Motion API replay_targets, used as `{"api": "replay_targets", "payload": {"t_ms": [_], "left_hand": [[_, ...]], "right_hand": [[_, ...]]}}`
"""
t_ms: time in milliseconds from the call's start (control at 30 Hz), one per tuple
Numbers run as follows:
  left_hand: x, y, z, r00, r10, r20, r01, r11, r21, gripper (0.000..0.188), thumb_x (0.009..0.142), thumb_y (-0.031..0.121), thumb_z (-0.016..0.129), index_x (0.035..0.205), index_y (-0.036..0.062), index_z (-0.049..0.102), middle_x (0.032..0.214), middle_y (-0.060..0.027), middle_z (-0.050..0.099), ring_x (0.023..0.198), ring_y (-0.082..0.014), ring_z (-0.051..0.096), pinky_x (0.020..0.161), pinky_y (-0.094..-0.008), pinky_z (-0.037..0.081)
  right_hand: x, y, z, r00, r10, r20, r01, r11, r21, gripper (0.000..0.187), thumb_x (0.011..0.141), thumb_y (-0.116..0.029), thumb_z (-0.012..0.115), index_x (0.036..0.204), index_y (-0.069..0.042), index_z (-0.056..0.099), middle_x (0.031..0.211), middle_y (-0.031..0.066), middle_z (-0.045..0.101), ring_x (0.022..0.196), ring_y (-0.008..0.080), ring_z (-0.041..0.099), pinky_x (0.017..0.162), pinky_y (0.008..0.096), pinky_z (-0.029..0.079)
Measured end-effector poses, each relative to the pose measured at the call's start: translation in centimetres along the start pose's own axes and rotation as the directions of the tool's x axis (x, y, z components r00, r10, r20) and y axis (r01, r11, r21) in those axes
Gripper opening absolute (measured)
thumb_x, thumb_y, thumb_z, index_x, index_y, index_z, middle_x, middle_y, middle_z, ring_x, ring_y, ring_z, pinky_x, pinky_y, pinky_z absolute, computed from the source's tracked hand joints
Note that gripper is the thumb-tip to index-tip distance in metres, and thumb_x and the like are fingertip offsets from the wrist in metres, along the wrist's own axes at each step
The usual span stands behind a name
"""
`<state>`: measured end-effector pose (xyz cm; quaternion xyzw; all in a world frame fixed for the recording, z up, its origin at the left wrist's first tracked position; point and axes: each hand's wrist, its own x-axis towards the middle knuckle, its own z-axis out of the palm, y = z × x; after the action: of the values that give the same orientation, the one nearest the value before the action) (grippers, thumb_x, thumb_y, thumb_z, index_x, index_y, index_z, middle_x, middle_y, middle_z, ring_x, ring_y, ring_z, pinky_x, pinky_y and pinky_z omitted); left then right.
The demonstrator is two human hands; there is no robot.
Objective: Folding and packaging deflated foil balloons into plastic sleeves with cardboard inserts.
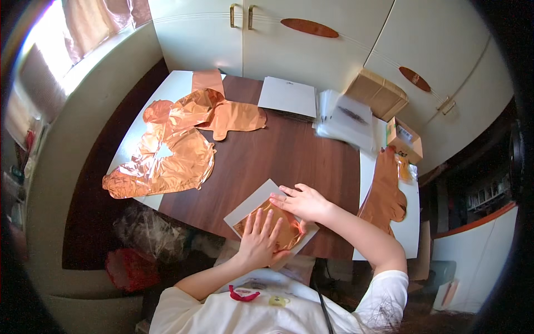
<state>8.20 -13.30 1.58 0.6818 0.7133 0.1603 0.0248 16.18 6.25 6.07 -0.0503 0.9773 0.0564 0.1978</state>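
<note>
Where left hand (258, 243) and right hand (306, 201) lie fingers-spread, copper foil (287, 232) is partly hidden.

The tabletop (311, 161) bears copper foil balloons (189, 164) upper left, a card stack (287, 97) top centre and a white card (251, 201) lower centre.

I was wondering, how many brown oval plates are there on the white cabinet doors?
2 are visible: one oval plate right of the upper pair of handles, and another oval plate farther right, up and left of the other handles.
</note>
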Motion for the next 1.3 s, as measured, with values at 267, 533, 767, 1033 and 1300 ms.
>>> {"api": "replay_targets", "payload": {"t_ms": [267, 533, 767, 1033, 1300], "left_hand": [[-1.4, -0.6, -0.3, 0.997, -0.057, 0.049, 0.054, 0.997, 0.051, 0.095, 0.065, 0.073, 0.053, 0.137, 0.0118, 0.036, 0.14, -0.0258, 0.027, 0.128, -0.0513, 0.021, 0.102, -0.0614, 0.016], [-5.7, -2.3, -1.2, 0.987, -0.138, -0.089, 0.121, 0.977, -0.175, 0.084, 0.07, 0.049, 0.068, 0.128, -0.0023, 0.037, 0.134, -0.0249, 0.033, 0.127, -0.0409, 0.031, 0.102, -0.0522, 0.026], [-9.9, -2.9, 5.1, 0.799, -0.227, 0.557, 0.251, -0.716, -0.651, 0.032, 0.093, 0.02, 0.048, 0.118, -0.0001, 0.043, 0.11, -0.0135, 0.058, 0.096, -0.0232, 0.059, 0.082, -0.0384, 0.049], [-8.3, -2.9, 4.6, 0.739, -0.275, 0.615, 0.4, -0.555, -0.729, 0.034, 0.094, 0.02, 0.048, 0.123, 0.0024, 0.044, 0.116, -0.0089, 0.055, 0.098, -0.0223, 0.059, 0.08, -0.0392, 0.052], [-8.4, -2.7, 3.7, 0.706, -0.359, 0.61, 0.395, -0.517, -0.76, 0.035, 0.094, 0.014, 0.046, 0.122, -0.0054, 0.043, 0.12, -0.0143, 0.053, 0.106, -0.0235, 0.055, 0.092, -0.0377, 0.046]], "right_hand": [[0.0, 0.4, -0.2, 0.999, -0.032, 0.019, 0.032, 0.999, 0.003, 0.125, 0.038, -0.047, 0.081, 0.143, -0.016, 0.019, 0.148, -0.0026, 0.022, 0.135, 0.0203, 0.025, 0.105, 0.0409, 0.03], [0.2, 0.8, 0.1, 0.997, -0.043, 0.064, 0.04, 0.998, 0.046, 0.129, 0.037, -0.047, 0.082, 0.143, -0.015, 0.016, 0.149, -0.0017, 0.019, 0.136, 0.0218, 0.022, 0.108, 0.0404, 0.026], [1.0, -0.2, -0.4, 0.998, -0.063, 0.031, 0.059, 0.993, 0.106, 0.133, 0.034, -0.045, 0.084, 0.143, -0.012, 0.016, 0.149, 0.0019, 0.019, 0.136, 0.029, 0.02, 0.11, 0.042, 0.021], [1.7, -0.3, -0.8, 0.992, -0.122, 0.043, 0.109, 0.966, 0.234, 0.13, 0.04, -0.041, 0.084, 0.144, -0.012, 0.012, 0.149, 0.0045, 0.018, 0.138, 0.0292, 0.012, 0.111, 0.0492, 0.014], [-0.8, 10.7, 1.4, 0.885, 0.176, -0.43, 0.19, 0.708, 0.68, 0.074, 0.077, -0.028, 0.071, 0.138, -0.01, 0.033, 0.146, 0.0101, 0.027, 0.136, 0.0251, 0.021, 0.11, 0.0384, 0.021]]}}
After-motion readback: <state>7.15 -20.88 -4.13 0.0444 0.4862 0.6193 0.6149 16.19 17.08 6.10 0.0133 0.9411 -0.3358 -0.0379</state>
